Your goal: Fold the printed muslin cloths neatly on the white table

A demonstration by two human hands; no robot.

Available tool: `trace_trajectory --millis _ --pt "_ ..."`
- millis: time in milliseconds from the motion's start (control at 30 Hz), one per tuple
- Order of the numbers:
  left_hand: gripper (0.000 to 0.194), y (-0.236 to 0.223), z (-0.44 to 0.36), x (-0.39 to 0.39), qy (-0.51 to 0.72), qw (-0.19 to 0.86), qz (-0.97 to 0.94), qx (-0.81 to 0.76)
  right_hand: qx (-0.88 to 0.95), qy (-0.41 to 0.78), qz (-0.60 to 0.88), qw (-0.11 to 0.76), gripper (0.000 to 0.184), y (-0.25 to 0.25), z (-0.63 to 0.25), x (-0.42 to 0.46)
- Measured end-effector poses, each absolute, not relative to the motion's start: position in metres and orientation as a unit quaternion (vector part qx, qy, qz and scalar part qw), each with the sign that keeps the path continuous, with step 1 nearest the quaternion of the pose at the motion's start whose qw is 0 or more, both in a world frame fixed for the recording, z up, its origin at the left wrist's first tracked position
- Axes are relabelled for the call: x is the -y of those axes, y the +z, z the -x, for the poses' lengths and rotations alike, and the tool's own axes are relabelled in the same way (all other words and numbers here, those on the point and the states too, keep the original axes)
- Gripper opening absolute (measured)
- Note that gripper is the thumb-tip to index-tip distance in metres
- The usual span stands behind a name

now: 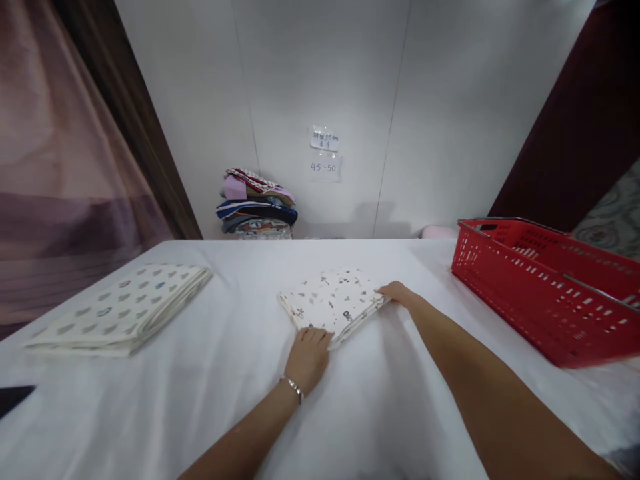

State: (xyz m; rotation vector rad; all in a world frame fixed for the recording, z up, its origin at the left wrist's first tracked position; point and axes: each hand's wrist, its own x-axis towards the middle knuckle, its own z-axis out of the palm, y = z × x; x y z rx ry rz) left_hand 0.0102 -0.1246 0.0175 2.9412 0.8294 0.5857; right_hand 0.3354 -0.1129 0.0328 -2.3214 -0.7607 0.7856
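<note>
A white folded cloth (336,299) with small brown and grey prints lies across the middle of the table, its layers showing along the near edges. My left hand (309,353), with a silver bracelet at the wrist, is closed over the cloth's near corner, fingers on top; the thumb is hidden. At the right corner, my right hand (399,293) pinches the edge of the same cloth. Off to the left rests a thicker folded cloth (120,307), cream with grey cloud-like shapes, touched by neither hand.
A red perforated basket (530,293) with metal handles stands at the right of the white-covered table (200,413). Behind the table's far edge is a stack of folded fabrics (257,203) against the wall. A dark object (15,399) shows at the left edge.
</note>
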Motion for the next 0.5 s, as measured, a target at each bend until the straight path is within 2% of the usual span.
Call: trace_trajectory --millis 233,333,400,500 --pt "0.041 0.016 0.037 0.108 0.217 0.002 -0.948 -0.232 0.319 0.408 0.808 0.281 0.024 0.027 -0.305 0.217" --pt "0.043 0.015 0.044 0.11 0.231 0.012 -0.945 -0.232 0.327 0.408 0.807 0.275 0.025 0.023 -0.292 0.25" --pt "0.04 0.017 0.042 0.114 0.231 0.019 -0.942 -0.242 0.365 0.318 0.837 0.256 0.026 0.024 -0.286 0.261" --pt "0.029 0.024 0.036 0.122 0.234 0.019 -0.94 -0.249 0.469 0.09 0.846 0.238 0.02 0.03 -0.275 0.269"
